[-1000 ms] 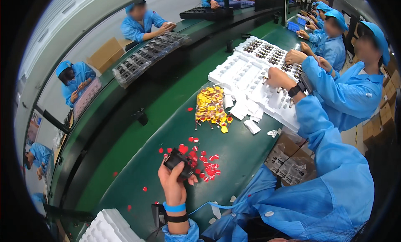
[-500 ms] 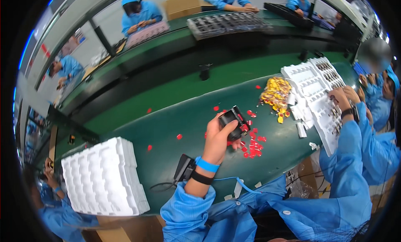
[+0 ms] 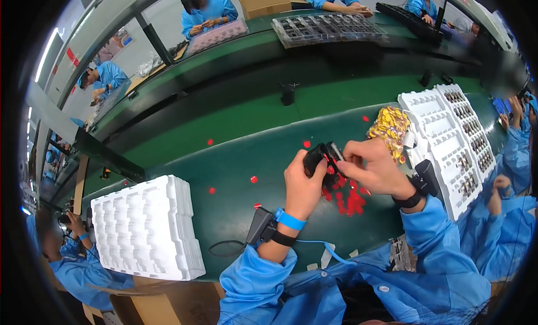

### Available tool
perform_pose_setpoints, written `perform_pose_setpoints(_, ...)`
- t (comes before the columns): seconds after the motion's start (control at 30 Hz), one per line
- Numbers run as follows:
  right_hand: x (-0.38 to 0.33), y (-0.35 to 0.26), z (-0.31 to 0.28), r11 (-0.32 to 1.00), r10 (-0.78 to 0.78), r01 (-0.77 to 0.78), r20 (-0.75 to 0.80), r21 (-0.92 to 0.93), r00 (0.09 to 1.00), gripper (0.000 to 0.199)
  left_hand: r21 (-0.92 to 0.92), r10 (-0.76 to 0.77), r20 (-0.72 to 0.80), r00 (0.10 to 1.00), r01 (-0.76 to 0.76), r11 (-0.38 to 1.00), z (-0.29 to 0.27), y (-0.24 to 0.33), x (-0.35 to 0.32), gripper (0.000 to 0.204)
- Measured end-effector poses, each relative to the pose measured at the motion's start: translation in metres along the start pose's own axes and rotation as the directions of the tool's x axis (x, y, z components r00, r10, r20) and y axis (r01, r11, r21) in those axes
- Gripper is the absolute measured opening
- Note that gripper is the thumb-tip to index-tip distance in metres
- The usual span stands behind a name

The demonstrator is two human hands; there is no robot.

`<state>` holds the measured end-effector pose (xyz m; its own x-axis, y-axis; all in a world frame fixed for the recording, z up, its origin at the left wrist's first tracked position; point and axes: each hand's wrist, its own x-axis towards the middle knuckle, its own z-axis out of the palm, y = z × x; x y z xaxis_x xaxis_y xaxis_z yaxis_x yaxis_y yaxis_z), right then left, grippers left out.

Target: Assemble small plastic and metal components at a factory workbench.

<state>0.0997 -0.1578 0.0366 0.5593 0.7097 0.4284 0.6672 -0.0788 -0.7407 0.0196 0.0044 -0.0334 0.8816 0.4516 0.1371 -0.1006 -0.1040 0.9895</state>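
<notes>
Black gadget [image 3: 313,159] over red pieces [image 3: 352,203]

Left hand [image 3: 303,183] curls around it; right hand [image 3: 371,165] pinches its right edge. Any writing is too small to read.

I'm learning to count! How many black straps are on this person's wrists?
2: one black strap on the left wrist, another on the right wrist. Sleeves may hide more.

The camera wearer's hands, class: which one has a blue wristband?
The left hand, gripping the black device: a blue band sits beside its black strap. The right hand has a black strap but no blue band.
</notes>
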Motion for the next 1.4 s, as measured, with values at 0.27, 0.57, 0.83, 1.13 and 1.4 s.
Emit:
perform_pose_setpoints(0.27, -0.005, 0.035, 0.018, 0.98, 0.081, -0.074, -0.029, 0.185, 0.996, 0.022, 0.088, 0.065, -0.062, 0.996, -0.059, 0.994, -0.002, 0.011, -0.004, 0.017)
perform_pose_setpoints(0.57, -0.005, 0.051, 0.022, 0.991, -0.032, 0.032, -0.001, 0.13, 0.999, 0.022, 0.131, 0.106, -0.026, 0.994, -0.101, 0.986, 0.003, 0.006, -0.002, 0.017)
perform_pose_setpoints(0.83, -0.005, 0.055, 0.024, 0.986, 0.054, -0.07, 0.112, 0.148, 0.992, 0.023, 0.141, 0.033, 0.04, 0.999, -0.039, 0.989, 0.005, 0.016, -0.009, 0.018)
perform_pose_setpoints(1.13, -0.008, 0.046, 0.026, 0.995, -0.01, 0.011, -0.01, 0.099, 1.0, 0.02, -0.064, 0.057, 0.194, 0.979, -0.045, 0.997, -0.004, 0.012, -0.004, 0.026)
perform_pose_setpoints(1.4, 0.005, 0.05, 0.029, 0.929, 0.315, -0.29, -0.084, 0.23, 0.945, 0.023, -0.119, -0.04, 0.069, 0.997, 0.048, 0.992, -0.01, 0.012, -0.001, 0.022)
